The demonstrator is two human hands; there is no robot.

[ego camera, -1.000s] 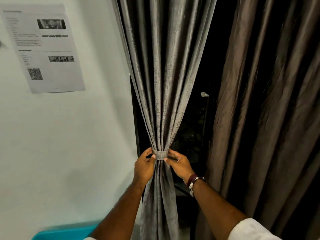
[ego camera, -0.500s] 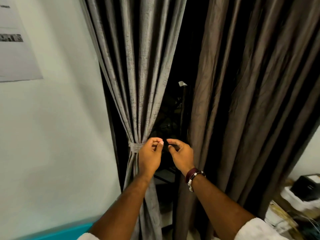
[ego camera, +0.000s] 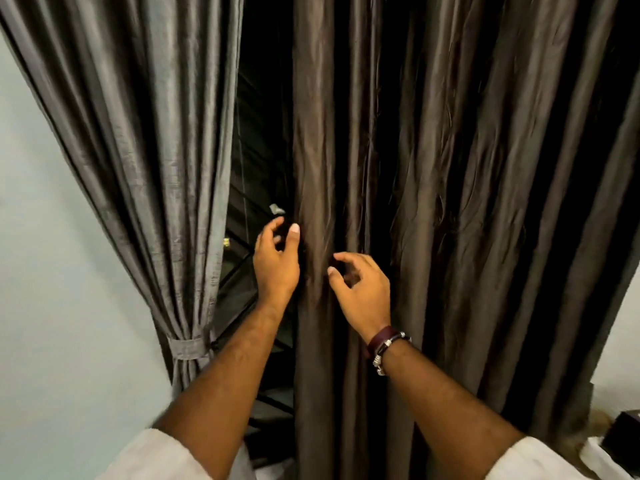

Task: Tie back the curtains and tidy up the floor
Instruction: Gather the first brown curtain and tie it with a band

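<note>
White sleeves frame two bare forearms, and a dark band with beads (ego camera: 387, 342) circles the right wrist. Both hands, the left hand (ego camera: 276, 259) and right hand (ego camera: 360, 289), reach loose-fingered and empty toward the crinkled brown curtain (ego camera: 467, 188); whether they touch it is unclear. Of two curtains, the grey curtain (ego camera: 149, 133) hangs left against the pale wall (ego camera: 52, 271), cinched by its fabric tieback (ego camera: 187, 348).

Corner clutter, lower right

A dark box (ego camera: 625, 432) rests on a white object (ego camera: 597, 455), with brownish clutter (ego camera: 584, 434) just beside them at the foot of the brown curtain (ego camera: 485, 202); the surface carrying them is hidden.
</note>
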